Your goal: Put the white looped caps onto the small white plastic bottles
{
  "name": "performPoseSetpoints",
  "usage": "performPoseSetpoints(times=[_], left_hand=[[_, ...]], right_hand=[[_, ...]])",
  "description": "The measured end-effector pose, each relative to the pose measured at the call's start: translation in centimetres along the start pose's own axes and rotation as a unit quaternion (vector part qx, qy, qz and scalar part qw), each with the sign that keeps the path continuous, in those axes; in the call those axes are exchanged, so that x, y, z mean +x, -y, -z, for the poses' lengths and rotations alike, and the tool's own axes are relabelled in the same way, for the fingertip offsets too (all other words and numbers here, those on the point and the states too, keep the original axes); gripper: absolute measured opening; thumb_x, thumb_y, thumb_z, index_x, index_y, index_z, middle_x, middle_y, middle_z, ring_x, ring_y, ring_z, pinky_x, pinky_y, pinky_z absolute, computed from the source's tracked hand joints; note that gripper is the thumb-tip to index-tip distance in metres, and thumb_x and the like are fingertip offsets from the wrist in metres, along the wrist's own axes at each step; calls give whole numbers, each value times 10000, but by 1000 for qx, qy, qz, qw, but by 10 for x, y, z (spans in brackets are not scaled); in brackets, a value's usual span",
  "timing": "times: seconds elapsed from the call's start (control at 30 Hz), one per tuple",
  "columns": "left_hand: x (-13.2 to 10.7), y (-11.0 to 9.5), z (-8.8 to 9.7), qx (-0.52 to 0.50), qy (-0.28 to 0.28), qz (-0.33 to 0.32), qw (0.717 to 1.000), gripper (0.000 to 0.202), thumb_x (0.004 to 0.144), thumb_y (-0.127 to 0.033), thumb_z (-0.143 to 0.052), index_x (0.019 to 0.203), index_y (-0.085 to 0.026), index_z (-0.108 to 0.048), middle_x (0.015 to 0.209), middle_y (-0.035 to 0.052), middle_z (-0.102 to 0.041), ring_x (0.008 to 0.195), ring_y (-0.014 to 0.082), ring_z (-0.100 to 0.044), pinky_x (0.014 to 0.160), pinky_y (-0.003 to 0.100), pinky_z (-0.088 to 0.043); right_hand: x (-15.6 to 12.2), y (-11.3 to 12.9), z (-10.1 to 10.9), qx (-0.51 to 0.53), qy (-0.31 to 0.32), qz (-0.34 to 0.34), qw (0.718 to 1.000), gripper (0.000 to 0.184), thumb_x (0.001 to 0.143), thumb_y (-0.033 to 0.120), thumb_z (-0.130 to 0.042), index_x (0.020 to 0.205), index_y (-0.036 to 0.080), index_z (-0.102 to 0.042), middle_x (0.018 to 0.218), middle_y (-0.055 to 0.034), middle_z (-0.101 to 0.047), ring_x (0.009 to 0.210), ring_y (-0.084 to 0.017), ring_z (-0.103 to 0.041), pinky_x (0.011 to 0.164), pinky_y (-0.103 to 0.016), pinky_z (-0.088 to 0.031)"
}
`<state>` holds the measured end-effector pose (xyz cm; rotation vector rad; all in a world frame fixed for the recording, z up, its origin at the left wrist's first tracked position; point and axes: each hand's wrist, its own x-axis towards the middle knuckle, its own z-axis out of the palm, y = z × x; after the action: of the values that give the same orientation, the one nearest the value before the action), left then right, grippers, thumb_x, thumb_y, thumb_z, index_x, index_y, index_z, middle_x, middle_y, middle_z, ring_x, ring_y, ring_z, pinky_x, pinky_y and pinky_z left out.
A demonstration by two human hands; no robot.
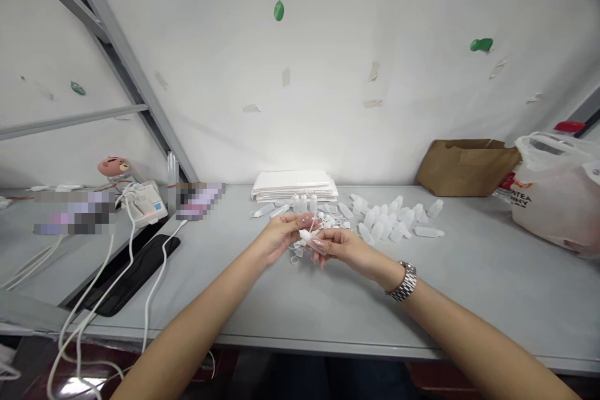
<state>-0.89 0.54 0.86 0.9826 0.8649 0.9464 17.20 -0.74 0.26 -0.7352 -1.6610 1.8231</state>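
Both my hands meet above the grey table, just in front of a scatter of small white plastic bottles. My right hand, with a metal watch on its wrist, is closed round one small white bottle. My left hand pinches at that bottle's tip, fingers pressed together on a tiny part that is too small to name. Three bottles stand upright behind my hands. Small loose caps and rings lie around them.
A stack of white sheets lies against the wall. At the right are a brown paper bag and a white plastic bag. At the left lie a black phone, white cables and a white device.
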Motion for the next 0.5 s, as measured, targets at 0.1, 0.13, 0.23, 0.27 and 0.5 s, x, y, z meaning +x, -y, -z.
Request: performPoseSetpoints(times=[0.1,0.13,0.23,0.27,0.5], left_hand=[[0,1,1,3,-19,-18,1000,334,615,-281,-740,918,-149,-691,864,87,-694,875,198,-601,770,291,-440],[1,1,1,9,-29,-32,999,319,608,-276,-744,896,-147,-697,850,86,-697,869,198,-602,780,294,-436],[1,2,0,10,-57,-76,995,262,613,-296,-737,821,-140,-710,827,83,-698,842,190,-605,796,300,-430],[2,2,0,6,-67,-86,994,252,618,-304,-733,808,-140,-710,832,82,-697,839,185,-604,800,299,-429],[3,2,1,-19,-112,-130,985,260,614,-323,-730,808,-152,-707,833,68,-701,785,158,-614,847,314,-425]], right_hand=[[-1,1,-1,-8,13,-4,1000,302,772,427,-576,793,128,-611,713,-37,-624,615,-105,-559,666,-285,-441],[-1,1,-1,-2,14,-2,1000,306,769,430,-579,794,127,-611,715,-38,-622,621,-108,-560,664,-285,-440],[0,1,-1,21,3,10,1000,312,768,439,-576,801,131,-609,714,-33,-610,623,-111,-557,641,-278,-437],[0,1,-1,27,-5,14,1000,313,772,443,-570,794,133,-608,701,-29,-603,613,-110,-551,630,-276,-433],[-2,11,-4,48,-84,27,995,318,777,453,-557,694,148,-587,593,1,-544,532,-96,-481,601,-279,-400]])
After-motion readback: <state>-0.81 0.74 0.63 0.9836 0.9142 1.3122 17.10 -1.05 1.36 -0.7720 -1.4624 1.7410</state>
